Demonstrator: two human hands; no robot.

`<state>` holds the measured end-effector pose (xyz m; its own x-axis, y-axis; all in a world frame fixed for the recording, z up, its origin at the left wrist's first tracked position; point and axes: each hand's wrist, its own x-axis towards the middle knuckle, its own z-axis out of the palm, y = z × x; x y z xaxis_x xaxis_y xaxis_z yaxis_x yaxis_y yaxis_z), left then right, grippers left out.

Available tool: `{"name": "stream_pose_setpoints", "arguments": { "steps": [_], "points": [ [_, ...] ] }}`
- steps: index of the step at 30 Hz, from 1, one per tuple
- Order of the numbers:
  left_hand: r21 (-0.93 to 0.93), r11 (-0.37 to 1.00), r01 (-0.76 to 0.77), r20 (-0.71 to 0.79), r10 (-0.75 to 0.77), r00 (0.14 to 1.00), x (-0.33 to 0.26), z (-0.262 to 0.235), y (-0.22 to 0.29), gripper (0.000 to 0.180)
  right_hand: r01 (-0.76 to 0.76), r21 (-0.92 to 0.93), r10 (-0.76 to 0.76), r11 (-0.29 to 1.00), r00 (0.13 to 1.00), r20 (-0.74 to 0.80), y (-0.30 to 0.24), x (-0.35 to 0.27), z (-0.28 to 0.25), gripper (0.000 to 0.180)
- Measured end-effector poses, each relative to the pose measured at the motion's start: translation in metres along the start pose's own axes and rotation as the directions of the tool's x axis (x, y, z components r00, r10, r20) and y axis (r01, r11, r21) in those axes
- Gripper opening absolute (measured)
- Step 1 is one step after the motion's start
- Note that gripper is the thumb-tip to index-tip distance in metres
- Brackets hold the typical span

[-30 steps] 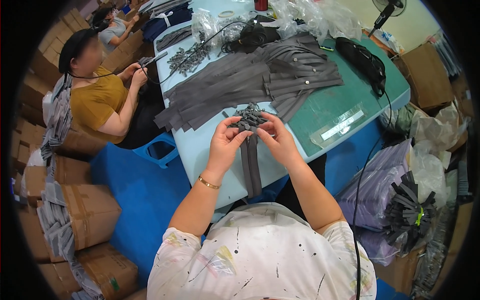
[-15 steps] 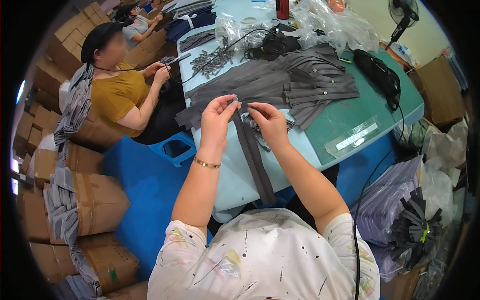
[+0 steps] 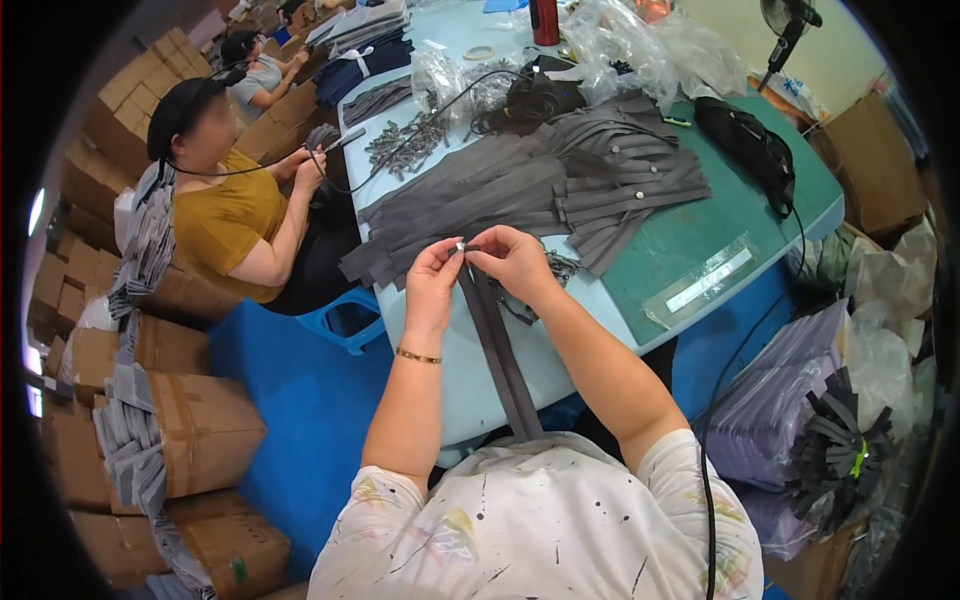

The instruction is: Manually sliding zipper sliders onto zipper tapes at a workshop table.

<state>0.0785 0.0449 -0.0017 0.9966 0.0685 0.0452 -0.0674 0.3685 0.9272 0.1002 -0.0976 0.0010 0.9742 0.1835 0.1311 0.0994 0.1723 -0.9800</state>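
Note:
A long dark grey zipper tape (image 3: pixel 496 350) hangs from my fingertips over the table edge to my shirt front. My left hand (image 3: pixel 431 285) pinches a small shiny metal piece (image 3: pixel 460 246), which looks like a zipper slider, at the tape's upper end. My right hand (image 3: pixel 514 264) is closed against the same spot, thumb and forefinger meeting the left fingertips. What exactly the right fingers grip is hidden. Partly behind my right hand lies a small heap of metal zipper sliders (image 3: pixel 562 266). Just beyond both hands spread many flat grey zipper tapes (image 3: pixel 460 190).
On the pale blue table (image 3: pixel 470 400) are another slider heap (image 3: pixel 405 142), clear plastic bags (image 3: pixel 640 50), a black pouch (image 3: pixel 745 150) and a green mat (image 3: pixel 700 240). A co-worker in a mustard shirt (image 3: pixel 215 215) sits at the left. Cartons (image 3: pixel 205 430) stand on the left floor.
My right hand has moved left and down until its fingertips meet my left ones. Both hands are now closer to my body, and the view has shifted slightly.

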Motion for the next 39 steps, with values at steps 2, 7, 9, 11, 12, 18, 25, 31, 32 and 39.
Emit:
{"name": "stream_pose_setpoints", "arguments": {
  "steps": [2,7,9,11,12,18,25,31,32,39],
  "points": [
    [0.064,0.997,-0.052,0.047,0.049,0.998,0.001,-0.009,-0.004,0.02,-0.015,-0.013,0.015,1.0,1.0,0.013,0.002,0.0,0.0,0.011],
    [0.049,0.997,-0.056,0.103,0.051,0.993,-0.001,-0.006,0.001,0.02,-0.077,-0.069,0.079,0.995,0.997,0.026,-0.006,-0.005,-0.006,0.011],
    [0.034,0.998,-0.049,0.123,0.044,0.991,-0.002,-0.006,0.002,0.02,-0.086,-0.049,0.088,0.995,0.995,0.038,-0.007,-0.006,-0.008,0.012],
    [0.12,0.99,-0.072,0.14,0.054,0.989,-0.003,-0.008,0.003,0.02,-0.089,-0.111,0.095,0.99,0.994,0.047,-0.008,-0.007,-0.009,0.013],
    [0.122,0.99,-0.068,0.142,0.051,0.989,-0.003,-0.008,0.003,0.02,-0.088,-0.176,0.099,0.981,0.993,0.06,-0.01,-0.006,-0.01,0.013],
    [0.24,0.967,-0.084,0.229,0.028,0.973,-0.008,0.0,0.004,0.018,-0.089,-0.326,0.112,0.941,0.992,0.054,-0.03,-0.012,-0.026,0.02],
    [0.232,0.971,-0.061,0.252,0.001,0.968,-0.021,0.014,0.007,0.02,-0.152,-0.024,0.153,0.988,0.986,0.067,-0.022,-0.031,-0.033,0.022],
    [0.075,0.996,0.052,0.186,-0.065,0.98,-0.029,0.028,0.007,0.021,-0.119,0.098,0.115,0.988,0.993,0.037,-0.023,-0.039,-0.038,0.023],
    [0.042,0.986,0.159,0.148,-0.164,0.975,-0.03,0.028,0.007,0.021,-0.094,0.122,0.091,0.988,0.995,0.029,-0.024,-0.04,-0.039,0.027],
    [-0.029,0.959,0.283,0.186,-0.273,0.944,-0.031,0.028,0.003,0.017,-0.022,0.051,0.019,0.998,0.998,0.057,-0.015,-0.045,-0.043,0.027]
  ]
}}
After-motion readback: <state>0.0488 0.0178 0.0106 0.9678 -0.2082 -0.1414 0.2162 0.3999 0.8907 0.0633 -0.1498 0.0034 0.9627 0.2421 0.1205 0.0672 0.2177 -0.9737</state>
